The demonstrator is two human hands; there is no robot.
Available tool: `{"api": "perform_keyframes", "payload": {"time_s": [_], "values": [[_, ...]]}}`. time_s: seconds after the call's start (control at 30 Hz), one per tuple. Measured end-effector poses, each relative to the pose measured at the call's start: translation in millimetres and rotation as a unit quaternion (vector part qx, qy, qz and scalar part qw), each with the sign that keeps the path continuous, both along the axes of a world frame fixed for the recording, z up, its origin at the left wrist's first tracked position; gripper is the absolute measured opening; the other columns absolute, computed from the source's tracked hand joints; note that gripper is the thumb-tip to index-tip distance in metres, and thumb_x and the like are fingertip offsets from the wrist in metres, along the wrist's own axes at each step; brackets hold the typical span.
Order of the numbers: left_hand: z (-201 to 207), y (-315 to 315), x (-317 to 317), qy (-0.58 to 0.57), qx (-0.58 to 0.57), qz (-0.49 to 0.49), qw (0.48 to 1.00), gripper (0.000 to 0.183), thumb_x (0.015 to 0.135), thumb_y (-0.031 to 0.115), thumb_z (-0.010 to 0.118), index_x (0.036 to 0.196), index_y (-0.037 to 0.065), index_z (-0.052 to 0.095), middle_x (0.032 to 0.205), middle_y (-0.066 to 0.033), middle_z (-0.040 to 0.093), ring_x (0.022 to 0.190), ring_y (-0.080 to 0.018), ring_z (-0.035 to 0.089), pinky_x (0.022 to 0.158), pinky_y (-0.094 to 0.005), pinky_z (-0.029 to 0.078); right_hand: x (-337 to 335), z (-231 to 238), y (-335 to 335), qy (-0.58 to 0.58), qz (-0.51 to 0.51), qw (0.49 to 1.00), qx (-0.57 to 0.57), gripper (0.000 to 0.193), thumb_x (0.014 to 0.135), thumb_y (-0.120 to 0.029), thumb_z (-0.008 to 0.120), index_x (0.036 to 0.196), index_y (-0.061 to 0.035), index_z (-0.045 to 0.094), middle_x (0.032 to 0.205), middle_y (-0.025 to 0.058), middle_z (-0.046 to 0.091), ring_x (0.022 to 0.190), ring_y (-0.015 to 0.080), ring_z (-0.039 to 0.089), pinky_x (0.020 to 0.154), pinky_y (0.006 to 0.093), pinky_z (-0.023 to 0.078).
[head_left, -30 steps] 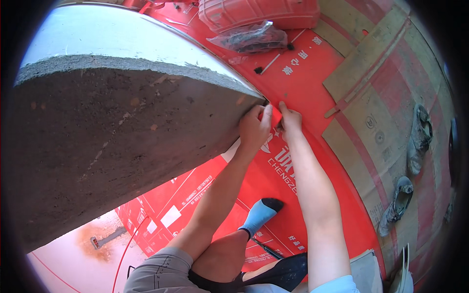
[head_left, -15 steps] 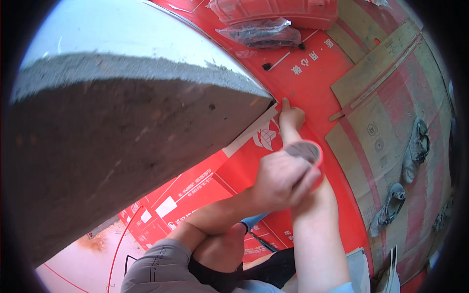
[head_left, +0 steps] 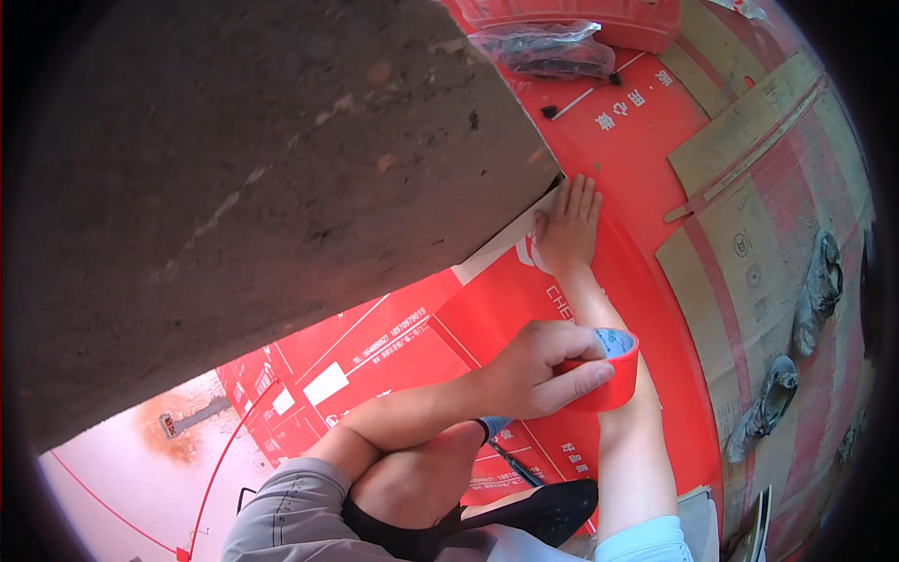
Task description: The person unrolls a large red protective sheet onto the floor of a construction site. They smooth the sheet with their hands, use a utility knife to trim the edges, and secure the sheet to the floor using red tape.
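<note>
My left hand [head_left: 548,367] is closed around a roll of red tape [head_left: 618,379] with a pale blue printed core, thumb on the near side and fingers through or behind the ring. The roll is held above my right forearm. Farther off, my right hand [head_left: 569,227] lies flat with fingers stretched out, palm down on the red printed floor sheet [head_left: 637,159]. Its fingertips are by the corner of a large rough grey concrete block [head_left: 309,206]. A pale strip [head_left: 501,244] runs along the block's lower edge beside that hand.
At the far side are a red case [head_left: 637,23] and a clear plastic bag [head_left: 552,51] with dark contents. Flattened cardboard [head_left: 730,262] covers the right side, with two dusty shoes [head_left: 818,290] on it. A red line [head_left: 225,450] crosses the pale floor at lower left.
My right hand has flattened and spread its fingers at the block's corner. The tape roll has turned, showing its core. The view has shifted, and the block's white top no longer shows.
</note>
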State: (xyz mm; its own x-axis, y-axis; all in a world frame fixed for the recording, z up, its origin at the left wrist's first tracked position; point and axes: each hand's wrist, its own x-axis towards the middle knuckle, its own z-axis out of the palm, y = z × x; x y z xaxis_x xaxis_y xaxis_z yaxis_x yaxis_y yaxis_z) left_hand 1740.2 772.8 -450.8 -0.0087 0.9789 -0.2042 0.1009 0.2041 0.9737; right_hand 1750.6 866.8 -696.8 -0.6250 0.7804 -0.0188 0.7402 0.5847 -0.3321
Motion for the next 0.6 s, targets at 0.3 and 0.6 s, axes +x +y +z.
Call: {"api": "perform_keyframes", "payload": {"time_s": [0.3, 0.6], "values": [[-55, -67, -9, -0.061, -0.011, 0.128, 0.990, 0.011, 0.091, 0.004, 0.056, 0.081, 0.000, 0.057, 0.074, -0.0037, 0.056, 0.071, -0.0087, 0.051, 0.067, -0.0284, 0.045, 58, 48, -21, 0.312, -0.074, 0.873, -0.366, 0.057, 0.098, -0.035, 0.057, 0.139, 0.0040, 0.049, 0.133, 0.0242, 0.058, 0.127, 0.0322, 0.054, 0.106, 0.0424, 0.043], [-81, -119, -21, -0.339, -0.174, 0.358, 0.852, 0.018, 0.084, 0.020, 0.050, 0.071, 0.010, 0.044, 0.069, 0.0018, 0.041, 0.066, -0.0089, 0.046, 0.063, -0.0287, 0.040, 161, 97, -122, 0.481, -0.241, 0.429, -0.726, 0.049, 0.106, -0.038, 0.037, 0.132, -0.0007, 0.055, 0.121, 0.0150, 0.066, 0.109, 0.0254, 0.065, 0.094, 0.0410, 0.051]]}}
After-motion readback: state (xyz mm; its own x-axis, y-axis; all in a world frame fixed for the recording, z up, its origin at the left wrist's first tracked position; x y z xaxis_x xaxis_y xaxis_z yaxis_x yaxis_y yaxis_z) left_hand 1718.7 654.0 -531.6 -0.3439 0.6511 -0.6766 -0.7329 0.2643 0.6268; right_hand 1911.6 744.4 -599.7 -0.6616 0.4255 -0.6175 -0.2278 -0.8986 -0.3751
